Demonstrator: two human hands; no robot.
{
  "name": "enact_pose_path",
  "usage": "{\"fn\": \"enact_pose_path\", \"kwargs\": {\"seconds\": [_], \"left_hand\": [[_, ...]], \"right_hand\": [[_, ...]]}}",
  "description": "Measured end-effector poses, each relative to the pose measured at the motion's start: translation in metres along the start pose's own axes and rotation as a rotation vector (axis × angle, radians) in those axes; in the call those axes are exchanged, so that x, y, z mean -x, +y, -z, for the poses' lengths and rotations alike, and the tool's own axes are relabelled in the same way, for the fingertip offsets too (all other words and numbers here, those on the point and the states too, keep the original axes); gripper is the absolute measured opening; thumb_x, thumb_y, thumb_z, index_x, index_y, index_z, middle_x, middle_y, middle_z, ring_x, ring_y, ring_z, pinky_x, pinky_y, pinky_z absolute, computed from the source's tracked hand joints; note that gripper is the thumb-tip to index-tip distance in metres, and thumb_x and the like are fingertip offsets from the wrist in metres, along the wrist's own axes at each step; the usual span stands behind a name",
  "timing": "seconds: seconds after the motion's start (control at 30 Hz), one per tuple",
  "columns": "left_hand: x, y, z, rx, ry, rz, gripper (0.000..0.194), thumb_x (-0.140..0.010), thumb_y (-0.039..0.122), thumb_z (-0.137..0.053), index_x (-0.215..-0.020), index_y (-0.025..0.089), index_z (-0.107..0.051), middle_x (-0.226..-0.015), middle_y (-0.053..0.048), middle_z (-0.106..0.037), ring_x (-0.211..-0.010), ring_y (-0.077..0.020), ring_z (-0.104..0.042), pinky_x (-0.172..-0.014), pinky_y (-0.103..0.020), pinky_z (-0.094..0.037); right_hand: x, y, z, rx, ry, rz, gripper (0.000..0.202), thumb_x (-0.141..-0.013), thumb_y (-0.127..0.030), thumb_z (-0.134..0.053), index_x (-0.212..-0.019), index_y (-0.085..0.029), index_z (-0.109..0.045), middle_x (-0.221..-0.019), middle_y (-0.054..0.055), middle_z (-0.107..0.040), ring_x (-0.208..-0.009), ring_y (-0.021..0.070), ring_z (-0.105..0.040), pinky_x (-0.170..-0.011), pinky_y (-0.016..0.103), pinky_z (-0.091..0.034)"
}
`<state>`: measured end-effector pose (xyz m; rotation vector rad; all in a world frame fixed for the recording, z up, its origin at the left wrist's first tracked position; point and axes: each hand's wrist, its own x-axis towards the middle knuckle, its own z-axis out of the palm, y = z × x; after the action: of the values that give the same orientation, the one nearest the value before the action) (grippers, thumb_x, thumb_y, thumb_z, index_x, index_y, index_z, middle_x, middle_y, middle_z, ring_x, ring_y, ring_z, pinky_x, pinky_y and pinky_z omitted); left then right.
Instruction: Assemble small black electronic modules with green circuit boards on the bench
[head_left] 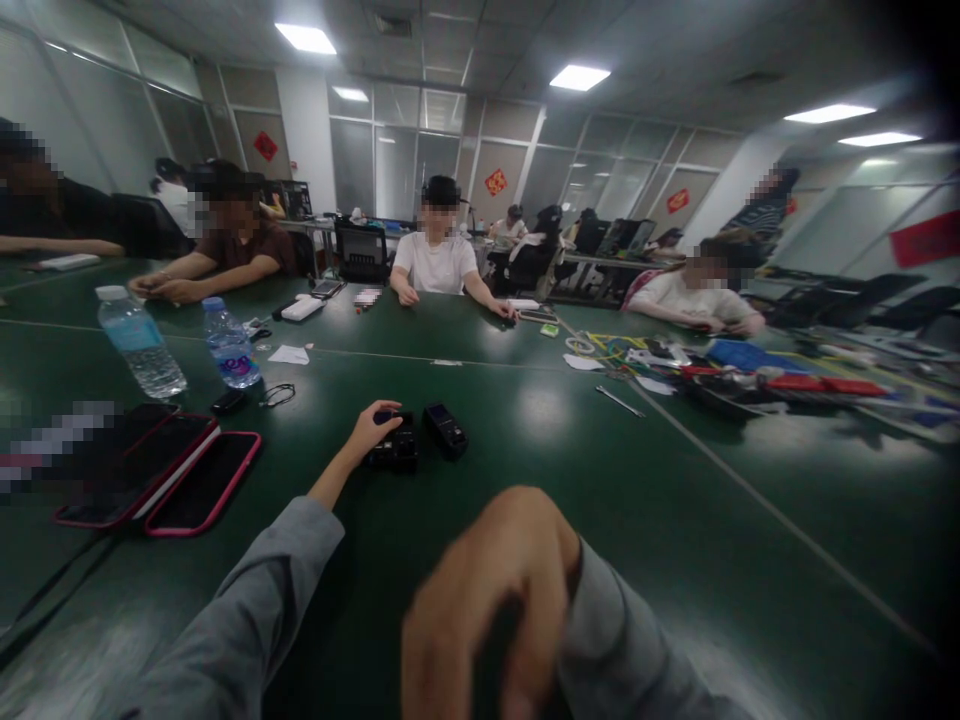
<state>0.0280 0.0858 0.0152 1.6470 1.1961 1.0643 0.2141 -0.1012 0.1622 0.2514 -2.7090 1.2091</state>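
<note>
My left hand [373, 428] reaches over the green table and grips a small black device [396, 448], with thumb and fingers on its upper part. Just to the right of it lies a second black device [445, 430] with a small dark screen, touched by neither hand. Close to the camera, my right hand [495, 600] hangs bent at the wrist with its fingers pointing down. It is blurred, and its fingertips run to the bottom edge of the view, so whether it holds anything is hidden.
Two water bottles [142, 345] [229, 345] stand at the left behind phones in red-edged cases [204, 484]. Cables and tools [780, 385] are heaped at the right. A metal wrench [619, 401] lies near them. Several people sit around the green table [675, 540].
</note>
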Motion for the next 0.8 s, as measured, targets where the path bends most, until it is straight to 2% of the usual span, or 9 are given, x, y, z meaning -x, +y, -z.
{"fn": "enact_pose_path", "kwargs": {"seconds": [0.03,0.07,0.17,0.2,0.23,0.33,0.43,0.6,0.8], "left_hand": [[-0.001,-0.001,0.000,-0.007,0.010,-0.021,0.036,-0.078,0.035,-0.066,-0.111,0.020,-0.063,-0.112,-0.008,-0.066,-0.108,-0.0229,-0.061,-0.097,-0.042,-0.047],[-0.002,-0.002,-0.001,-0.017,0.019,-0.040,0.035,-0.077,0.035,-0.066,-0.109,0.019,-0.064,-0.110,-0.008,-0.067,-0.107,-0.0226,-0.061,-0.098,-0.042,-0.047],[-0.003,-0.002,-0.002,-0.031,0.027,-0.053,0.035,-0.076,0.035,-0.066,-0.107,0.019,-0.064,-0.108,-0.008,-0.068,-0.104,-0.0220,-0.063,-0.098,-0.041,-0.047],[-0.003,-0.002,-0.002,-0.032,0.028,-0.049,0.036,-0.076,0.036,-0.065,-0.108,0.019,-0.064,-0.108,-0.007,-0.068,-0.104,-0.0218,-0.063,-0.097,-0.041,-0.048],[-0.002,-0.001,-0.002,-0.034,0.030,-0.046,0.036,-0.077,0.037,-0.065,-0.108,0.019,-0.064,-0.108,-0.007,-0.068,-0.103,-0.0216,-0.063,-0.096,-0.040,-0.048],[-0.003,-0.002,-0.003,-0.042,0.046,-0.043,0.035,-0.077,0.038,-0.064,-0.107,0.019,-0.064,-0.108,-0.007,-0.067,-0.103,-0.0215,-0.063,-0.095,-0.039,-0.049],[-0.005,-0.007,-0.004,-0.041,0.047,-0.054,0.035,-0.078,0.038,-0.064,-0.107,0.019,-0.064,-0.108,-0.007,-0.067,-0.104,-0.0218,-0.063,-0.095,-0.039,-0.049],[-0.008,-0.016,-0.005,-0.038,0.050,-0.088,0.036,-0.077,0.038,-0.065,-0.108,0.019,-0.064,-0.108,-0.007,-0.067,-0.103,-0.0216,-0.062,-0.097,-0.039,-0.047],[-0.015,-0.018,-0.007,-0.026,0.085,-0.075,0.034,-0.076,0.034,-0.066,-0.105,0.018,-0.065,-0.107,-0.007,-0.068,-0.102,-0.0215,-0.062,-0.096,-0.040,-0.046]], "right_hand": [[0.000,0.020,0.016,-0.071,0.115,-0.073,0.041,-0.084,-0.061,-0.048,-0.103,-0.030,-0.065,-0.098,0.005,-0.068,-0.097,0.0194,-0.066,-0.076,0.032,-0.056],[0.002,0.040,0.028,-0.066,0.333,-0.185,0.037,-0.089,-0.053,-0.044,-0.105,-0.025,-0.062,-0.099,0.006,-0.067,-0.096,0.0184,-0.065,-0.082,0.034,-0.055],[0.025,0.099,0.035,0.300,1.168,-0.512,0.025,-0.093,-0.035,-0.043,-0.105,-0.019,-0.058,-0.106,0.009,-0.061,-0.103,0.0194,-0.059,-0.094,0.040,-0.049],[0.035,0.116,0.030,0.446,1.320,-0.595,0.024,-0.092,-0.031,-0.043,-0.107,-0.018,-0.057,-0.110,0.010,-0.059,-0.109,0.0208,-0.055,-0.098,0.043,-0.046],[0.044,0.132,0.022,0.560,1.383,-0.662,0.024,-0.091,-0.028,-0.045,-0.110,-0.018,-0.056,-0.115,0.011,-0.057,-0.114,0.0222,-0.052,-0.102,0.045,-0.043],[0.064,0.168,-0.001,0.717,1.306,-0.791,0.031,-0.088,-0.023,-0.050,-0.118,-0.020,-0.056,-0.125,0.012,-0.051,-0.122,0.0244,-0.048,-0.106,0.047,-0.041],[0.070,0.186,-0.011,0.789,1.222,-0.839,0.039,-0.086,-0.018,-0.051,-0.124,-0.021,-0.054,-0.134,0.012,-0.043,-0.127,0.0247,-0.045,-0.106,0.046,-0.043],[0.071,0.195,-0.012,0.854,1.154,-0.894,0.046,-0.086,-0.017,-0.049,-0.132,-0.021,-0.049,-0.138,0.013,-0.039,-0.129,0.0263,-0.042,-0.105,0.046,-0.045],[0.071,0.195,-0.012,0.857,1.158,-0.958,0.045,-0.088,-0.020,-0.049,-0.133,-0.022,-0.049,-0.136,0.014,-0.041,-0.127,0.0281,-0.045,-0.099,0.047,-0.049]]}}
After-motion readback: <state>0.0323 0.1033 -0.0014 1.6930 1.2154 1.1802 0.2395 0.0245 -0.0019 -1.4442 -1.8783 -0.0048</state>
